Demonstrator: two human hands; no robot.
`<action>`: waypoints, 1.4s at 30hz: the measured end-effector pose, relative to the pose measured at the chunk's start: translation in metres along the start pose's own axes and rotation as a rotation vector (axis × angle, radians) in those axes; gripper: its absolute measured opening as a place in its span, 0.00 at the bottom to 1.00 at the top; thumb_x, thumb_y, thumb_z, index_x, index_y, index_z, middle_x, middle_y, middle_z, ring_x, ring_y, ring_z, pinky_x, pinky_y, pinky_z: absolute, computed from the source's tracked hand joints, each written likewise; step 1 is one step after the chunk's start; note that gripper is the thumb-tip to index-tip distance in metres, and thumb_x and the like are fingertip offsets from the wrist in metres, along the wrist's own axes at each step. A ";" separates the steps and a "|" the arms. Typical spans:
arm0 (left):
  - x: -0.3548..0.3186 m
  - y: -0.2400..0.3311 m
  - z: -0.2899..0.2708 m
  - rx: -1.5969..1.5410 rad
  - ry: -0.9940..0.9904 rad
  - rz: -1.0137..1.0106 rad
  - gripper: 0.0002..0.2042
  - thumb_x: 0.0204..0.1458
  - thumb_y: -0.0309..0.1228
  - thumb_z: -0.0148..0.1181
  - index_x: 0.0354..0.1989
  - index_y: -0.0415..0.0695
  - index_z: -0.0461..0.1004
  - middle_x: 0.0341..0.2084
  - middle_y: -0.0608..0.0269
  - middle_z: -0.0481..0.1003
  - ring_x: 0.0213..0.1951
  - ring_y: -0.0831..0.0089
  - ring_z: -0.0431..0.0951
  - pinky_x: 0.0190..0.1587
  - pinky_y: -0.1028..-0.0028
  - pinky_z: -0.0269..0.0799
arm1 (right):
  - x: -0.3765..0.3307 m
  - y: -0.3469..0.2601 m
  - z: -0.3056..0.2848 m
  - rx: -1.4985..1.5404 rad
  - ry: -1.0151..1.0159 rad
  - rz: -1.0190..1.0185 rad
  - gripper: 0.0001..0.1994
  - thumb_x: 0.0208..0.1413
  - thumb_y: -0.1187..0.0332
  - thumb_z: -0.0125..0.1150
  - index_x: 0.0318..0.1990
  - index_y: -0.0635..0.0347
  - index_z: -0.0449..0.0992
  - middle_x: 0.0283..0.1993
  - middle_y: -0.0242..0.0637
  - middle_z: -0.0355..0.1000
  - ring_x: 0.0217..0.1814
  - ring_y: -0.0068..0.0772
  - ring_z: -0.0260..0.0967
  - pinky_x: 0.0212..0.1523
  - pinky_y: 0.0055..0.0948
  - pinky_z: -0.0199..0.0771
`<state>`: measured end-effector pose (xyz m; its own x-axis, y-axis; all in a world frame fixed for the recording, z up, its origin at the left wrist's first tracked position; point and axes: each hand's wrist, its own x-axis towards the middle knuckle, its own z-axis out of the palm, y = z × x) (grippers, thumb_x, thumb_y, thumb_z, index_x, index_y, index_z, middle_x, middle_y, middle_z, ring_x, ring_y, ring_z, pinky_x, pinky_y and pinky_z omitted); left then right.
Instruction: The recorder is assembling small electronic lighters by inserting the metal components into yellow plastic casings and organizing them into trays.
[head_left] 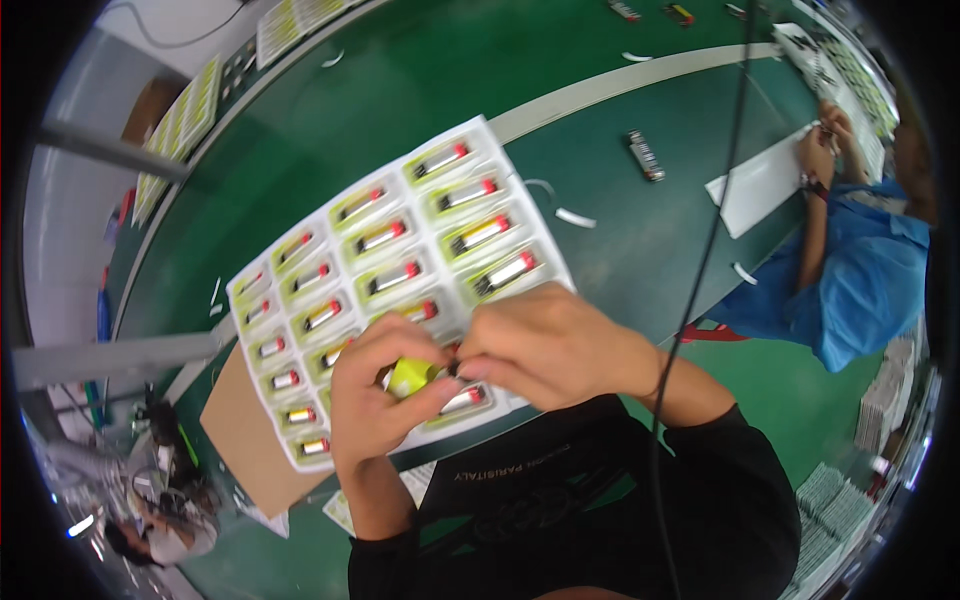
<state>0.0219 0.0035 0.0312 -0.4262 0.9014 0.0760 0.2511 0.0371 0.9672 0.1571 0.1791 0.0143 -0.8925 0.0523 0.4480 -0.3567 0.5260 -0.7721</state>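
Small yellow-green cell, pinched between fingertips, over white tray of silver, red-tipped cells

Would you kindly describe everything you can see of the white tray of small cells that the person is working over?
The white tray looks like thin moulded plastic, with rows of shallow pockets, each lined yellow-green and holding a small silvery cell with a red end. It lies flat and turned at an angle on the green belt, its near corner over a brown cardboard sheet. The left hand and right hand cover its near edge, pinching a yellow-green piece above it.
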 end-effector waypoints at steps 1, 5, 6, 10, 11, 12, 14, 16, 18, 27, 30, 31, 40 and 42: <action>-0.001 -0.002 -0.001 -0.030 -0.014 -0.018 0.10 0.38 0.22 0.71 0.29 0.39 0.78 0.28 0.61 0.74 0.33 0.70 0.74 0.38 0.74 0.67 | -0.001 -0.001 0.002 -0.013 -0.014 0.003 0.06 0.55 0.69 0.62 0.32 0.59 0.71 0.25 0.38 0.68 0.25 0.44 0.70 0.25 0.39 0.67; 0.002 -0.005 0.006 -0.031 0.036 -0.042 0.07 0.41 0.21 0.67 0.30 0.38 0.77 0.29 0.59 0.73 0.34 0.70 0.73 0.38 0.74 0.66 | -0.003 -0.001 0.004 -0.134 0.050 -0.052 0.10 0.57 0.66 0.58 0.31 0.58 0.64 0.23 0.38 0.67 0.23 0.46 0.70 0.22 0.42 0.66; 0.002 -0.004 0.008 -0.049 0.057 -0.035 0.07 0.41 0.21 0.66 0.31 0.37 0.77 0.29 0.59 0.73 0.34 0.70 0.73 0.38 0.74 0.66 | -0.005 0.001 0.005 -0.084 0.065 -0.010 0.11 0.58 0.65 0.59 0.31 0.59 0.64 0.23 0.37 0.67 0.23 0.45 0.70 0.21 0.42 0.66; 0.001 -0.001 0.013 0.045 0.178 0.087 0.07 0.44 0.20 0.63 0.33 0.37 0.78 0.30 0.57 0.73 0.34 0.70 0.72 0.39 0.75 0.66 | -0.003 -0.006 0.002 -0.020 0.084 0.060 0.10 0.57 0.66 0.61 0.39 0.61 0.69 0.26 0.39 0.69 0.26 0.45 0.71 0.26 0.41 0.69; 0.000 -0.002 0.013 0.056 0.207 0.088 0.07 0.44 0.20 0.63 0.33 0.37 0.78 0.31 0.57 0.73 0.34 0.70 0.72 0.39 0.75 0.66 | -0.001 -0.010 0.000 -0.020 0.103 0.067 0.11 0.56 0.67 0.62 0.41 0.61 0.71 0.27 0.40 0.70 0.27 0.45 0.72 0.27 0.39 0.69; 0.000 -0.005 0.014 0.067 0.237 0.087 0.08 0.44 0.21 0.64 0.34 0.37 0.78 0.31 0.56 0.73 0.35 0.69 0.72 0.39 0.75 0.66 | 0.000 -0.012 -0.002 -0.019 0.120 0.075 0.12 0.54 0.68 0.64 0.44 0.61 0.73 0.28 0.40 0.71 0.28 0.44 0.72 0.29 0.38 0.70; -0.002 -0.004 0.018 0.139 0.306 0.104 0.08 0.44 0.20 0.64 0.35 0.37 0.78 0.31 0.57 0.72 0.35 0.69 0.72 0.40 0.75 0.66 | -0.003 -0.008 -0.004 -0.026 0.098 0.091 0.15 0.53 0.69 0.65 0.47 0.61 0.74 0.31 0.42 0.73 0.29 0.44 0.73 0.30 0.37 0.71; 0.005 -0.005 0.014 0.081 0.236 0.075 0.13 0.47 0.27 0.63 0.42 0.35 0.77 0.34 0.57 0.71 0.38 0.70 0.72 0.42 0.74 0.67 | -0.008 -0.006 -0.008 -0.066 0.101 0.146 0.15 0.50 0.70 0.68 0.45 0.62 0.76 0.35 0.43 0.76 0.30 0.43 0.73 0.32 0.34 0.73; -0.001 -0.010 0.009 -0.140 0.191 0.017 0.20 0.48 0.31 0.60 0.50 0.34 0.73 0.40 0.56 0.69 0.41 0.72 0.71 0.43 0.74 0.69 | -0.006 -0.009 -0.011 0.006 0.112 0.300 0.15 0.51 0.73 0.67 0.47 0.64 0.77 0.39 0.42 0.78 0.32 0.33 0.75 0.35 0.28 0.74; -0.010 -0.029 0.010 -0.244 0.264 0.106 0.27 0.49 0.16 0.63 0.60 0.31 0.64 0.47 0.53 0.71 0.52 0.65 0.73 0.57 0.63 0.72 | -0.018 0.002 0.005 0.262 0.285 0.416 0.16 0.52 0.75 0.66 0.50 0.65 0.74 0.40 0.42 0.76 0.35 0.27 0.72 0.36 0.26 0.73; -0.015 -0.035 0.013 -0.477 0.290 0.101 0.24 0.45 0.11 0.63 0.54 0.30 0.67 0.47 0.49 0.73 0.53 0.59 0.75 0.54 0.63 0.76 | -0.005 -0.015 -0.010 -0.063 0.152 0.182 0.17 0.47 0.79 0.67 0.47 0.64 0.77 0.46 0.45 0.73 0.45 0.36 0.73 0.39 0.27 0.73; -0.017 -0.036 0.017 -0.608 0.274 0.087 0.23 0.45 0.10 0.62 0.53 0.30 0.68 0.47 0.49 0.73 0.53 0.57 0.75 0.53 0.64 0.77 | -0.004 -0.018 -0.010 -0.128 0.138 0.153 0.18 0.45 0.78 0.69 0.46 0.64 0.77 0.44 0.43 0.73 0.43 0.35 0.71 0.38 0.27 0.72; -0.022 -0.049 0.031 -0.587 0.227 0.191 0.18 0.45 0.09 0.62 0.46 0.32 0.69 0.48 0.49 0.70 0.56 0.52 0.73 0.56 0.62 0.77 | 0.002 -0.020 -0.004 -0.347 0.021 0.025 0.21 0.33 0.76 0.74 0.42 0.63 0.81 0.35 0.33 0.70 0.33 0.31 0.64 0.29 0.27 0.64; -0.022 -0.047 0.031 -0.591 0.227 0.181 0.18 0.45 0.09 0.62 0.46 0.32 0.70 0.48 0.49 0.70 0.56 0.53 0.73 0.56 0.62 0.77 | 0.003 -0.020 -0.003 -0.336 0.020 0.027 0.20 0.34 0.77 0.73 0.41 0.63 0.80 0.35 0.33 0.68 0.31 0.32 0.63 0.28 0.28 0.65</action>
<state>0.0461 -0.0046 -0.0236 -0.6111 0.7553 0.2369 -0.1561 -0.4083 0.8994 0.1620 0.1714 0.0324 -0.8935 0.0847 0.4411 -0.2195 0.7744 -0.5933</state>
